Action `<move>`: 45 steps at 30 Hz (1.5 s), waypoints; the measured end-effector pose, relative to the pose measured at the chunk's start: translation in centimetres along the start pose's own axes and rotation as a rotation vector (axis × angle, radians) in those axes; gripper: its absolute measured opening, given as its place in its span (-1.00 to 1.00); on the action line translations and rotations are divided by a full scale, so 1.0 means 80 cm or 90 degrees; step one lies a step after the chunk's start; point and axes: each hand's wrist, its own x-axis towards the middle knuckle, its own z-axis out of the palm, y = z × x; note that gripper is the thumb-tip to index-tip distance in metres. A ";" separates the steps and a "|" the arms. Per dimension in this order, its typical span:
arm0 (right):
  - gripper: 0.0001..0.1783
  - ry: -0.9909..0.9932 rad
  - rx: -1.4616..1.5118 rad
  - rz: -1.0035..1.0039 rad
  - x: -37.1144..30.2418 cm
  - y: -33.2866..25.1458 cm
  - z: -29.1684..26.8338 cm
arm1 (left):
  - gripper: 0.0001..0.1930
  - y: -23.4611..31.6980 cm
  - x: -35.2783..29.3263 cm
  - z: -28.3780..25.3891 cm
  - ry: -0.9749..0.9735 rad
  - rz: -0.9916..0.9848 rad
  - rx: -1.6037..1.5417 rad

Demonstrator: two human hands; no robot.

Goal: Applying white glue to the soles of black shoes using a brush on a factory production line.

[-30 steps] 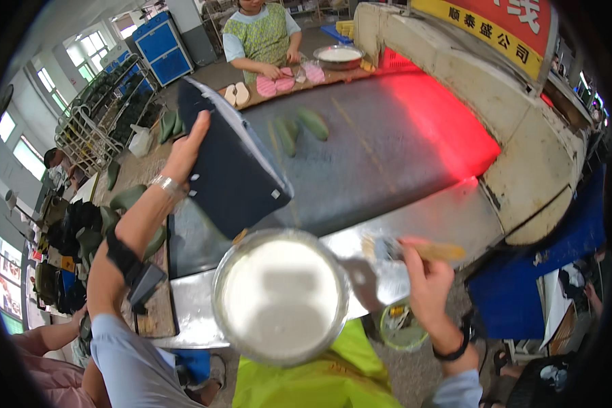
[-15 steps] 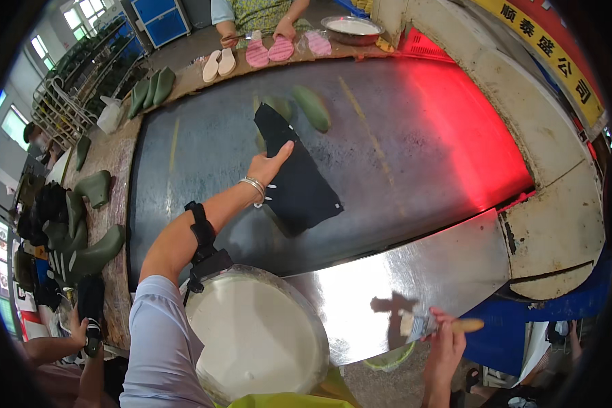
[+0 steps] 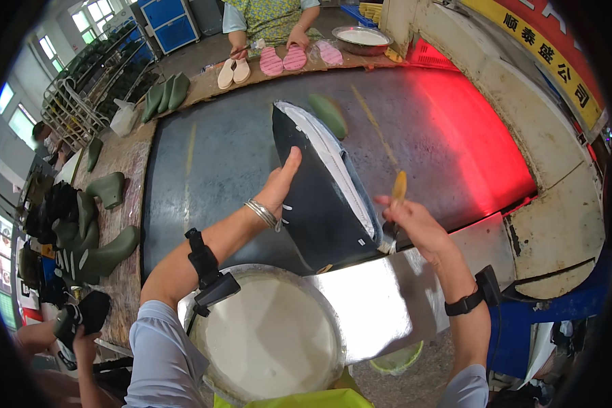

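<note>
My left hand (image 3: 277,182) grips a large black fabric piece (image 3: 323,211) by its left side, thumb on top. It is held above the dark belt, and its right edge shows a long white strip with a bluish border. My right hand (image 3: 418,221) is closed around a flat brush with a wooden handle (image 3: 400,185). The handle points up and away, and the bristles (image 3: 387,245) are at the fabric's lower right corner; whether they touch it I cannot tell. Close in front of me is a wide tub of white liquid (image 3: 265,333).
A shiny metal sheet (image 3: 367,313) lies right of the tub. Red light falls on the belt (image 3: 217,149) by a cream machine housing (image 3: 557,197). One green last (image 3: 329,115) rests on the belt. Across it, another person handles pink soles (image 3: 294,58). Green boots (image 3: 109,255) stand left.
The fabric piece has come nearer and tilted, showing its white-edged side. My right hand has moved up and left with the brush, from over the metal sheet to the fabric's edge.
</note>
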 end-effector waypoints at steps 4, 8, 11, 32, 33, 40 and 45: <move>-0.47 0.087 -0.074 0.069 0.021 0.003 -0.026 | -0.13 0.000 -0.012 -0.015 0.023 -0.002 0.068; -0.59 0.155 -0.212 0.189 0.042 0.050 -0.029 | -0.24 0.003 -0.020 -0.026 0.018 -0.019 -0.015; -0.66 0.177 0.120 0.139 0.043 0.073 -0.014 | -0.22 0.006 -0.030 -0.030 0.002 -0.031 -0.010; 0.18 -0.047 0.013 -0.049 -0.097 -0.036 0.068 | -0.22 0.014 -0.113 0.056 -0.029 0.014 0.085; 0.20 -0.015 -0.042 -0.091 -0.092 -0.039 0.074 | -0.21 0.023 -0.117 0.066 -0.032 0.024 0.115; 0.13 0.044 0.177 -0.058 -0.056 -0.083 0.101 | -0.10 0.086 -0.095 0.018 -0.186 0.024 0.191; 0.13 0.180 0.090 -0.094 0.069 -0.061 0.044 | -0.17 0.115 -0.181 -0.091 0.041 0.123 0.364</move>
